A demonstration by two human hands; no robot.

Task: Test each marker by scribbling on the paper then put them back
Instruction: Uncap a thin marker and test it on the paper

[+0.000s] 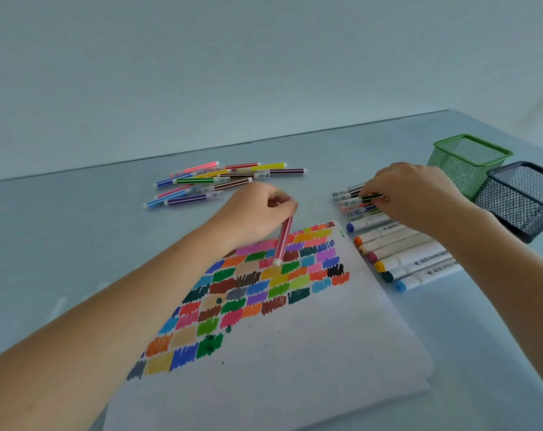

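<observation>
A sheet of white paper [310, 353] lies nearest on the pale blue worktop [77, 244], its far half covered with rows of small scribbled patches in many colours. Just beside its right edge a row of thick white markers [400, 256] lies side by side, their coloured caps towards the paper.

Over the scribbled patches the left hand [257, 213] grips a thin pink marker [283, 241], fingers [287, 205] curled round its upper end; the marker tilts down with its white end at the coloured patches, whether touching the paper I cannot tell. Further right, beyond the thick markers, the right hand [416, 194] rests on a small cluster of thin markers [354, 203] and its fingers [376, 199] pinch a dark green-striped marker [369, 198] among them.

Beyond the right wrist stand two mesh pen holders, touching or nearly so: a black holder [519, 209] nearer and a green holder [469, 166] behind it. Nothing shows inside the green one through its mesh; the inside of the black one is only partly in view.

Farthest, well apart from the paper, a loose pile of thin capped markers [220, 183] lies on the worktop, in pink, red, yellow, green, blue, brown and purple.
</observation>
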